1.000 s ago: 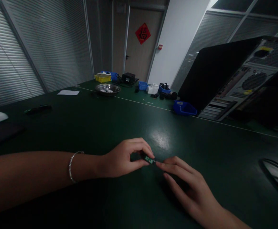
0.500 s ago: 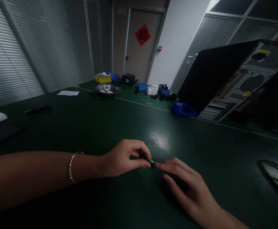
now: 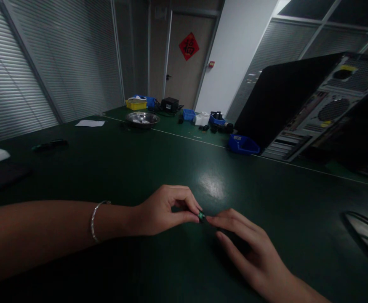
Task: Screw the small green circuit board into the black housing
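Between thumb and fingertips, my left hand [image 3: 168, 208] pinches a small green-and-black part [image 3: 201, 216] low over the dark green table [image 3: 158, 168]. The part is too small and dim to tell its kind. From the right, my right hand [image 3: 250, 244] reaches in with its index fingertip at the part's right end, touching it or very close. The thumb of that hand is apart from the fingers, and nothing shows between them. A silvery bracelet circles my left wrist.
A metal bowl [image 3: 142, 120] and a blue bin [image 3: 243, 144] stand farther back. The black computer case [image 3: 285, 101] rises at the right, with a black cable [image 3: 361, 219] nearer. Several dark items lie at the left [image 3: 49, 145], near a white sheet [image 3: 90, 123].
My left fingers have shifted slightly on the small part, and more of its green face shows. My right hand has hardly moved.
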Tool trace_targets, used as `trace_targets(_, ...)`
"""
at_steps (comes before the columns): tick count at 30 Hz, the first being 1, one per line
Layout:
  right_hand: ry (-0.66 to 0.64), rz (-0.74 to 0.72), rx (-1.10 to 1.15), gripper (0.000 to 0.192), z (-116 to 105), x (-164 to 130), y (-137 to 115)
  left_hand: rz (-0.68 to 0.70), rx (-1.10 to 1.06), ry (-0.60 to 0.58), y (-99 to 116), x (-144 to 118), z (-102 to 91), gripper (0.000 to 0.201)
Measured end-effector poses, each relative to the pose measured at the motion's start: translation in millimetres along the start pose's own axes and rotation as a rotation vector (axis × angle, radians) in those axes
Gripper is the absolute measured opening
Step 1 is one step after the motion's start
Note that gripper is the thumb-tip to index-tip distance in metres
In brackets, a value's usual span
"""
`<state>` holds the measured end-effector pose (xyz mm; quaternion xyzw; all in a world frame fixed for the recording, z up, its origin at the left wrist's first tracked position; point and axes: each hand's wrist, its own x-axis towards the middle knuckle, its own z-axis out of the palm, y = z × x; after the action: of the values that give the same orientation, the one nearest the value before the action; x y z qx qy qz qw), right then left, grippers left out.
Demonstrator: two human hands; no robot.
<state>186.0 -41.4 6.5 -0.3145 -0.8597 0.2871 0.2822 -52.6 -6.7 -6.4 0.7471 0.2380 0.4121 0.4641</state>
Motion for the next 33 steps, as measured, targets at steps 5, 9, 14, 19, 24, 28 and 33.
trace_targets(5, -0.001, -0.002, 0.033, 0.039, -0.4, 0.7, -0.4, 0.003, -0.041, 0.000, 0.2, 0.4, 0.1, 0.008)
trace_targets(9, -0.013, 0.004, 0.052, 0.040, -0.9, -0.2, 0.0, -0.003, -0.071, 0.005, 1.1, 0.3, 0.7, 0.008)
trace_targets(14, -0.018, -0.002, 0.070, 0.040, -1.2, -0.2, -1.0, 0.004, -0.123, 0.008, 1.1, 0.5, 1.6, 0.008)
trace_targets(19, -0.016, -0.011, 0.076, 0.040, -0.9, 0.8, -1.3, 0.003, -0.165, 0.006, 0.0, 0.5, 2.1, 0.009)
trace_targets(24, -0.005, -0.006, 0.054, 0.040, -0.8, 1.4, -1.4, -0.165, -0.289, -0.013, 3.8, -0.3, 2.3, 0.018)
trace_targets(28, -0.004, -0.004, 0.014, 0.039, 0.2, 0.3, -1.4, -0.270, -0.361, -0.031, 2.0, 1.3, 1.9, 0.024)
trace_targets(33, 0.030, 0.007, -0.029, 0.039, 2.6, -0.3, 0.6, -0.257, -0.482, -0.013, -5.4, 4.6, 1.7, 0.019)
